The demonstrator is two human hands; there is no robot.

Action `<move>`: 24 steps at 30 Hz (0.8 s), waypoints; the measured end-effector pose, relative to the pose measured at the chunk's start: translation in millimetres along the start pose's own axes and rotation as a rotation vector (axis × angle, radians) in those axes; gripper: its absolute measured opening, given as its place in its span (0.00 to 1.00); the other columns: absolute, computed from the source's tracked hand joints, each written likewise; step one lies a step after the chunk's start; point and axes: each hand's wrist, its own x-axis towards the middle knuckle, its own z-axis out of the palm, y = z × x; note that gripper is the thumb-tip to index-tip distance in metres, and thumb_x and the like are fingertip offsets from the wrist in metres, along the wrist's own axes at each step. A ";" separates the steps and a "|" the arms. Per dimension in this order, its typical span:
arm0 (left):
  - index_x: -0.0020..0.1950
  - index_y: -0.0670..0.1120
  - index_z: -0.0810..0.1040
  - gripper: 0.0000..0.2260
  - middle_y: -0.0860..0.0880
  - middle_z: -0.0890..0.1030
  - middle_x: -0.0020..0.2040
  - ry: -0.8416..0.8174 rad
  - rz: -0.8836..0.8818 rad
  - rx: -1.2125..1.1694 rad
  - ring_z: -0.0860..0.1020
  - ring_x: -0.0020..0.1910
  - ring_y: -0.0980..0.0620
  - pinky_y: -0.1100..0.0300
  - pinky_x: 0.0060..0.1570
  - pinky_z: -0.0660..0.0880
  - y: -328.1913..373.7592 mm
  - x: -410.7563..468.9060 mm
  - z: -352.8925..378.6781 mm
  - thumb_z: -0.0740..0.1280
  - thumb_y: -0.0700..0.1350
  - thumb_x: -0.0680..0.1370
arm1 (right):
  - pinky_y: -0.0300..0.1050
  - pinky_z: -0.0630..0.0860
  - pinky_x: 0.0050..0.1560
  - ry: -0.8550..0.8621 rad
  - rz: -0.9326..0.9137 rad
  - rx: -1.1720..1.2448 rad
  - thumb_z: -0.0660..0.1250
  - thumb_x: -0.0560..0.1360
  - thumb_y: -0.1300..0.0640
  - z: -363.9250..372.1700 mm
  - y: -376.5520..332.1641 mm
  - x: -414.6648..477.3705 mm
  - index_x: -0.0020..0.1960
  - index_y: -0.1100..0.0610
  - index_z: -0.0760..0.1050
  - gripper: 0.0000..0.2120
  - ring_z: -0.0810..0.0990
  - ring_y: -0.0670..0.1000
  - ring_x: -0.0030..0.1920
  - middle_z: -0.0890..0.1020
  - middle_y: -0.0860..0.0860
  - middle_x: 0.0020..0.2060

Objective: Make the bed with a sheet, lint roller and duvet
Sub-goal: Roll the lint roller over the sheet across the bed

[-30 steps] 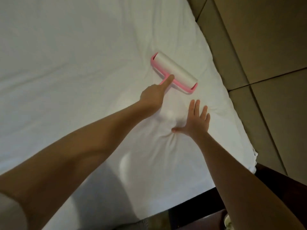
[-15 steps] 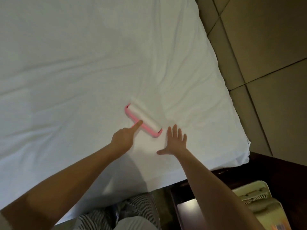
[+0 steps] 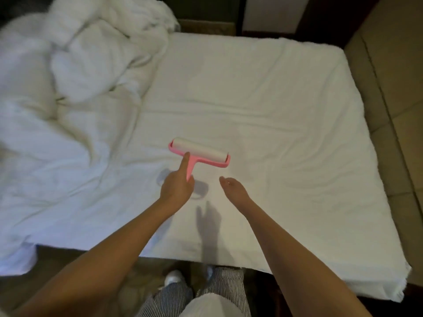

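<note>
A pink lint roller (image 3: pixel 200 152) with a white roll lies on the white sheet (image 3: pixel 263 106) near the middle of the bed. My left hand (image 3: pixel 177 186) grips its pink handle, with the index finger stretched along the handle towards the roll. Just to the right, my right hand (image 3: pixel 233 187) hovers above the sheet with its fingers loosely bent down, holding nothing. A rumpled white duvet (image 3: pixel 68 72) is heaped on the left part of the bed.
The bed's near edge (image 3: pixel 206 255) runs in front of my striped trousers (image 3: pixel 219 284) and white shoes. A beige tiled floor (image 3: pixel 393 88) lies along the right side. Dark furniture stands beyond the far end of the bed.
The view has swung from the bed's right corner to its middle, bringing the duvet into sight. The roller has moved left with my left hand. My right hand has lifted off the sheet.
</note>
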 end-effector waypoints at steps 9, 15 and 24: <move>0.77 0.51 0.45 0.29 0.43 0.80 0.55 0.307 -0.124 -0.054 0.80 0.50 0.45 0.55 0.45 0.76 -129.2 -86.9 -143.3 0.57 0.48 0.81 | 0.46 0.70 0.58 -0.442 -0.343 0.506 0.54 0.80 0.46 164.5 -189.2 -76.6 0.58 0.54 0.74 0.16 0.78 0.51 0.53 0.79 0.51 0.52; 0.77 0.48 0.44 0.29 0.42 0.81 0.48 0.518 -0.306 -0.067 0.79 0.45 0.45 0.57 0.38 0.71 -172.8 -128.8 -207.3 0.57 0.44 0.81 | 0.40 0.73 0.44 -0.607 -0.458 0.438 0.62 0.79 0.57 235.8 -273.7 -112.0 0.41 0.56 0.75 0.09 0.77 0.48 0.39 0.77 0.50 0.34; 0.69 0.56 0.64 0.15 0.51 0.77 0.37 0.869 -0.540 -0.339 0.75 0.34 0.56 0.59 0.40 0.72 -259.3 -190.1 -264.4 0.53 0.47 0.83 | 0.41 0.71 0.57 -0.835 -0.446 0.305 0.58 0.81 0.55 358.5 -352.9 -177.4 0.43 0.60 0.75 0.13 0.77 0.46 0.45 0.77 0.50 0.37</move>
